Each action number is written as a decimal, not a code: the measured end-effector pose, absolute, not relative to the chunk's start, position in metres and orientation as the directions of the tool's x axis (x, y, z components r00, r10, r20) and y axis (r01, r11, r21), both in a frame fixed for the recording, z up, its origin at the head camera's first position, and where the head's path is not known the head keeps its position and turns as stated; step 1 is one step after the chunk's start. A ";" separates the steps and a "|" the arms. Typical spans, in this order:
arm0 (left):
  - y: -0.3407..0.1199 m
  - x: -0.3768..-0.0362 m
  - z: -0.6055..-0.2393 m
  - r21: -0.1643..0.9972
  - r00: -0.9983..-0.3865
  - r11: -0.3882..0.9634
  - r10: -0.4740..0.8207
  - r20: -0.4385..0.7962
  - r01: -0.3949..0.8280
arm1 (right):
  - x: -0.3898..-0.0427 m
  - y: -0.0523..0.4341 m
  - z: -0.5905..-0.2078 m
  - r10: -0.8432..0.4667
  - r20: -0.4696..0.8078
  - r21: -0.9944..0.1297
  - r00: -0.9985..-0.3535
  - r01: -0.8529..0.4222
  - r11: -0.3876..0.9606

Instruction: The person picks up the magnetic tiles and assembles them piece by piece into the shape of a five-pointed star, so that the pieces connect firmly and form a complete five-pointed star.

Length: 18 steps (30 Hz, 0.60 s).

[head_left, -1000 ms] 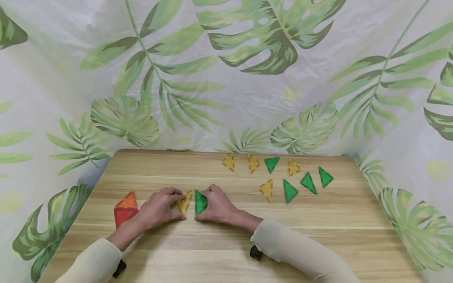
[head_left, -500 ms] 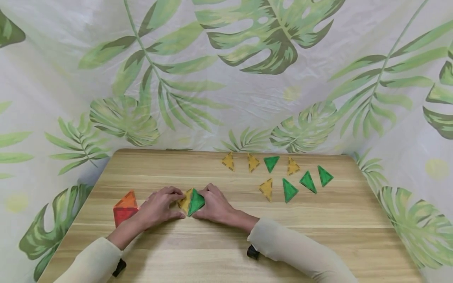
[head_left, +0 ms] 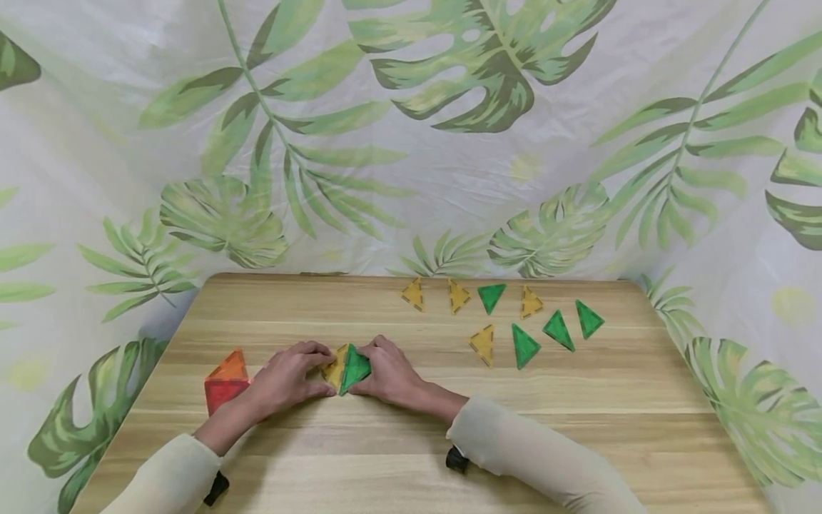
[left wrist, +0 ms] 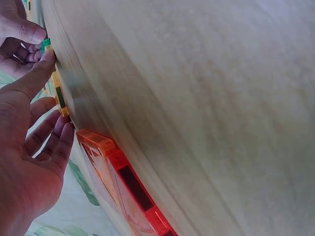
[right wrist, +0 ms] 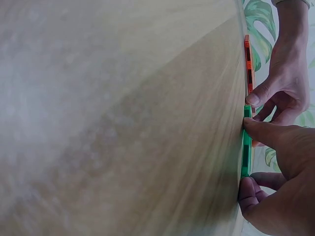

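red-orange tiles (head_left: 226, 382) beside left hand (head_left: 282, 378), perhaps touching

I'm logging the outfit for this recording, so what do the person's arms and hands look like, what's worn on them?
Both arms wear long, plain cream sleeves, the left sleeve and the right sleeve, ending at the wrists. The left hand and right hand are bare: no gloves, and no rings or watch that I can make out. A small black device sits under each wrist, the left one and the right one.

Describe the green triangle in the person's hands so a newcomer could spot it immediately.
On the wooden table, near the front left, two hands meet. The right hand holds the green triangle, edge to edge with a yellow triangle; the other green ones lie loose, far right.
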<state>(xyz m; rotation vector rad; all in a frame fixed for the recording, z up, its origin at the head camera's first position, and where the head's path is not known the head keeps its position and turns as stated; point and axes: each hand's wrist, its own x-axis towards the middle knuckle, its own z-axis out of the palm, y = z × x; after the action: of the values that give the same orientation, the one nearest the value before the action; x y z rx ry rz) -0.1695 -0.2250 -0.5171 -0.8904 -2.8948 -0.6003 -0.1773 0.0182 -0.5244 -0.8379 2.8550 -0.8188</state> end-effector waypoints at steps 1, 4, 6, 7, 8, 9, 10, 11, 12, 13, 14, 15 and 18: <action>-0.225 -0.170 -0.518 0.353 -0.830 0.754 0.532 0.168 0.554 | -0.177 0.018 -0.524 -0.516 0.095 -0.507 -0.851 -0.487 0.711; -0.226 -0.171 -0.518 0.359 -0.821 0.741 0.541 0.182 0.568 | -0.178 0.017 -0.524 -0.514 0.099 -0.514 -0.852 -0.486 0.707; -0.226 -0.173 -0.517 0.365 -0.814 0.730 0.552 0.183 0.577 | -0.179 0.019 -0.523 -0.510 0.097 -0.529 -0.855 -0.478 0.701; -0.226 -0.173 -0.516 0.368 -0.810 0.725 0.558 0.182 0.582 | -0.179 0.020 -0.522 -0.508 0.093 -0.541 -0.856 -0.472 0.696; -0.226 -0.174 -0.514 0.368 -0.806 0.722 0.564 0.180 0.586 | -0.180 0.022 -0.521 -0.506 0.088 -0.552 -0.858 -0.465 0.692; -0.225 -0.176 -0.513 0.368 -0.803 0.718 0.570 0.176 0.591 | -0.180 0.025 -0.519 -0.502 0.083 -0.563 -0.861 -0.457 0.689; -0.223 -0.178 -0.510 0.369 -0.800 0.715 0.575 0.172 0.594 | -0.181 0.028 -0.518 -0.501 0.080 -0.576 -0.862 -0.450 0.682; -0.222 -0.180 -0.508 0.369 -0.797 0.713 0.579 0.170 0.596 | -0.182 0.031 -0.517 -0.500 0.080 -0.586 -0.862 -0.446 0.676; -0.220 -0.182 -0.506 0.372 -0.796 0.711 0.581 0.169 0.597 | -0.184 0.035 -0.515 -0.500 0.080 -0.596 -0.862 -0.443 0.670; -0.218 -0.185 -0.503 0.374 -0.796 0.709 0.582 0.167 0.597 | -0.186 0.040 -0.514 -0.500 0.081 -0.601 -0.862 -0.442 0.665; -0.215 -0.188 -0.501 0.379 -0.796 0.708 0.583 0.163 0.596 | -0.188 0.044 -0.514 -0.502 0.085 -0.603 -0.861 -0.445 0.662; -0.211 -0.191 -0.498 0.386 -0.795 0.704 0.585 0.161 0.597 | -0.191 0.050 -0.514 -0.502 0.094 -0.606 -0.860 -0.450 0.656; -0.200 -0.200 -0.493 0.419 -0.799 0.694 0.582 0.153 0.586 | -0.199 0.067 -0.514 -0.498 0.119 -0.616 -0.859 -0.457 0.641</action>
<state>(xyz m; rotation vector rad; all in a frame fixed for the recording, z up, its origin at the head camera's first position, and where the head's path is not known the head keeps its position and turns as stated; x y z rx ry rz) -0.2003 -0.2003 -0.4930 -0.9936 -2.8832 -0.7186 -0.1987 0.0668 -0.5137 -0.8124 2.7901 -1.0212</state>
